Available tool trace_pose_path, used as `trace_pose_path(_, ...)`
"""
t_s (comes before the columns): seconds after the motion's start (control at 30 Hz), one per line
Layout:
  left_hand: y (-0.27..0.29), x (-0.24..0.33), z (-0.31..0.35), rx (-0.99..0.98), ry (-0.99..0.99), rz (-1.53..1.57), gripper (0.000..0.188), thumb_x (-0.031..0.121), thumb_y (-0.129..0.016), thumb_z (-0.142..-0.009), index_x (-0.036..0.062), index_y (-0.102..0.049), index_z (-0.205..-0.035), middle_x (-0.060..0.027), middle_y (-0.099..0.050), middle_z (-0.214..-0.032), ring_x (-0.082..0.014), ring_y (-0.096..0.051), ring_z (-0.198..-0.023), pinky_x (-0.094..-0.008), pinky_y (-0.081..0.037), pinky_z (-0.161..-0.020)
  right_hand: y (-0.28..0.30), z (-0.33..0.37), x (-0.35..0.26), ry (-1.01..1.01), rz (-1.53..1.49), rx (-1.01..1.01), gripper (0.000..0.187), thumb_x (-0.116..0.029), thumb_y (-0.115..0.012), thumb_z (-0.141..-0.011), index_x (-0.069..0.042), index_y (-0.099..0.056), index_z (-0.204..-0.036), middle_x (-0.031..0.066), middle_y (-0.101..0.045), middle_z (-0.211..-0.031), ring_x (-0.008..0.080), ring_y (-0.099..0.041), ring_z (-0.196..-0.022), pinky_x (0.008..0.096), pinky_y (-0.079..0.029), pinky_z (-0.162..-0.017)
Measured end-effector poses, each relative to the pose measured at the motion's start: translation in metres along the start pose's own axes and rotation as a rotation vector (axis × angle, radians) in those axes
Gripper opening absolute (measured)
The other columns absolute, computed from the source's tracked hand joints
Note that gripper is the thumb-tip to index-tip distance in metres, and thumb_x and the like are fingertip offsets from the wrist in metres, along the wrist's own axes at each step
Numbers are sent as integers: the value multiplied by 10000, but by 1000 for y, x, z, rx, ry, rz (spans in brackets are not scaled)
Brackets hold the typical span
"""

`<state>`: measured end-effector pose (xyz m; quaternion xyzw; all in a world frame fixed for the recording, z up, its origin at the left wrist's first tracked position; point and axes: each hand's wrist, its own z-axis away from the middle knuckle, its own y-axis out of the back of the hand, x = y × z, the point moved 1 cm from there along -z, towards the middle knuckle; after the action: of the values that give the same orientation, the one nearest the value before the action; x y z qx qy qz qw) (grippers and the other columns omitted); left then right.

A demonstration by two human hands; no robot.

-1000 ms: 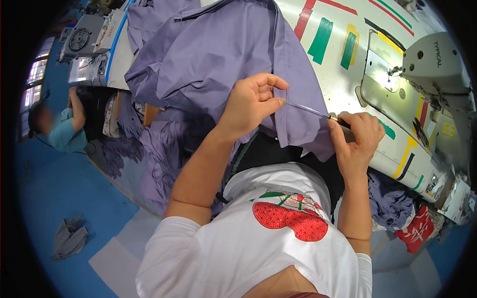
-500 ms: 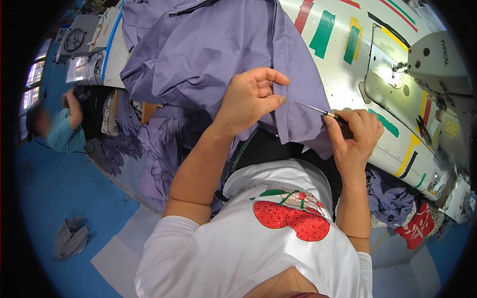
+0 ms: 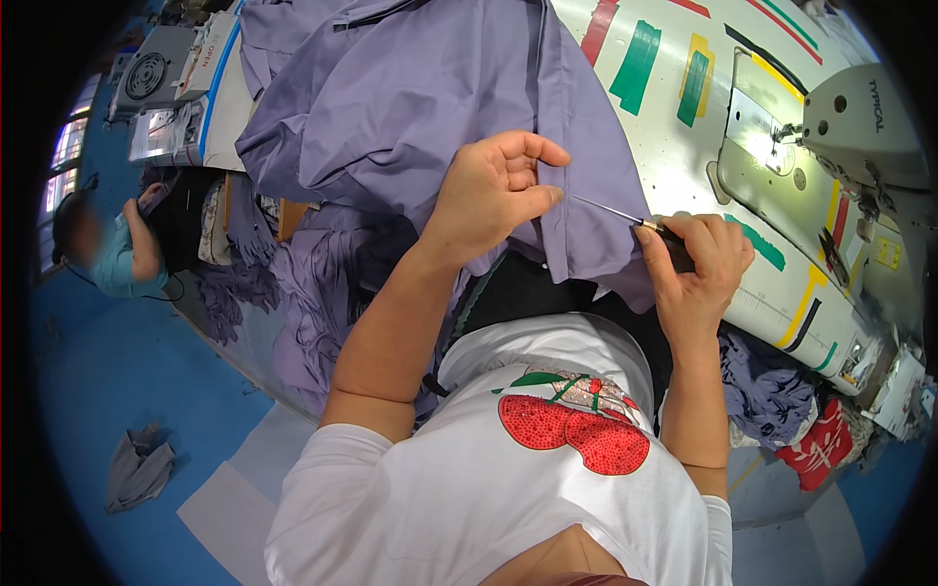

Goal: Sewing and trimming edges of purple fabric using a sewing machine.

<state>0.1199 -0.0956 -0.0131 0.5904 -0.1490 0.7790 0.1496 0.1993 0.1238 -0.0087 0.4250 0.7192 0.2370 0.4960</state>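
A purple garment [image 3: 391, 117] hangs over the table's front edge and down toward my lap, a stitched strip running along it. My left hand [image 3: 493, 190] is closed on the cloth beside this strip, thumb and forefinger toward it. In my right hand [image 3: 699, 264] is an awl [image 3: 649, 226] with a dark handle and a thin metal shaft. Its shaft slants up and left across the cloth, with the point close to my left thumb. Whether the tip is in the cloth or only on it, I cannot tell.
A sewing machine [image 3: 860, 127] with a lit needle area stands at right on the white table [image 3: 674, 161], which bears coloured tape. Dark thread snips [image 3: 833, 256] lie near it. More purple cloth [image 3: 318, 293] is heaped at left. Farther left sits another person [image 3: 127, 249].
My hands, the awl and the garment stay nearly where they were. At left, the other person has shifted a little, with the arm lower.
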Motion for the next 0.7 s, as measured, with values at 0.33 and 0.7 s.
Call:
trace_pose_path(0.33, 1, -2, -1, 21, 16, 28, 278, -105, -658, -805, -58, -604, -1074, 29, -564, -799, -5, -491, -657, -164, -420, -620, -1, -6, 4, -77, -236, -72, 198, -245, -806, -730, -109, -667, -769, -10, -582, -741, 184, -496, -748, 343, -309, -773)
trace_pose_path(0.7, 2, 1, 0, -2, 30, 32, 281, -109, -662, -794, -59, -608, -1065, 11, -585, -850, -12, -520, -686, -169, -445, -643, 2, -2, 0, -43, -54, -38, 195, -245, -811, -722, -118, -666, -756, -12, -574, -745, 184, -489, -749, 346, -307, -771)
